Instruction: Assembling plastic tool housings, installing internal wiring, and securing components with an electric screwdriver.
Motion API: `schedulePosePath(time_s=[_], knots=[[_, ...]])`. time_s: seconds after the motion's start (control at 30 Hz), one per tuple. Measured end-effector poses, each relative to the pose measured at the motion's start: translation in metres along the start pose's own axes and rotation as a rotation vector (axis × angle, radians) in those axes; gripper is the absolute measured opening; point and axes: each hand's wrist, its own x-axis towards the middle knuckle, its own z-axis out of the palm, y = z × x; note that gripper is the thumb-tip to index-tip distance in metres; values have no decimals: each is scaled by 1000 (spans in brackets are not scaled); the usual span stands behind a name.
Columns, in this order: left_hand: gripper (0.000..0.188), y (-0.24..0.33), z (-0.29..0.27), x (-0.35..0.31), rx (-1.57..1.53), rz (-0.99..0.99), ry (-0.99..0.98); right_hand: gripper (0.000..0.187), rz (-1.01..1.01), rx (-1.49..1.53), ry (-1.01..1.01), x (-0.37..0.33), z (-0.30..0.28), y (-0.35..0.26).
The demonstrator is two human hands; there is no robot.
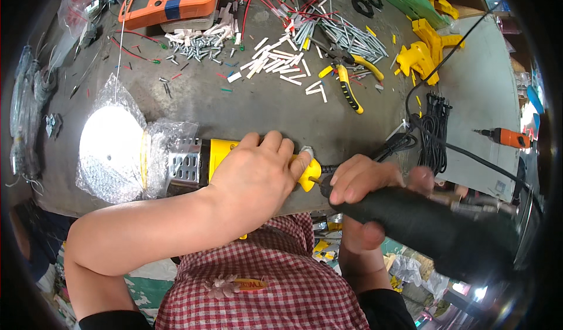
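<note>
Dark lettering point(253, 283) on orange apron patch point(240, 282)

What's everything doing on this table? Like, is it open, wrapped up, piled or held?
Left hand: closed over the yellow tool
Yellow tool: lying down, held
Bubble wrap: wrapped around its far end
Right hand: gripping the black driver
Black driver: tilted, bit at the yellow tool
Pliers: lying, handles spread
Long screws: loosely piled
Black cable: bundled
Orange meter: face up
</note>
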Motion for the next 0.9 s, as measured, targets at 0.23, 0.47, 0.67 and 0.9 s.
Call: schedulePosePath(time_s=[0.23,0.47,0.67,0.9], knots=[[47,-3,-1,-2,-12,0,-46,63,-51,68,-131,5,-5,12],[48,0,-2,-2,21,-6,-8,64,-160,-141,-16,1,4,-1],[48,-9,12,33,-96,-87,198,102,-313,-381,132,21,25,-14],[41,-14,14,46,-60,-195,320,92,-277,-55,-237,11,31,-15]])
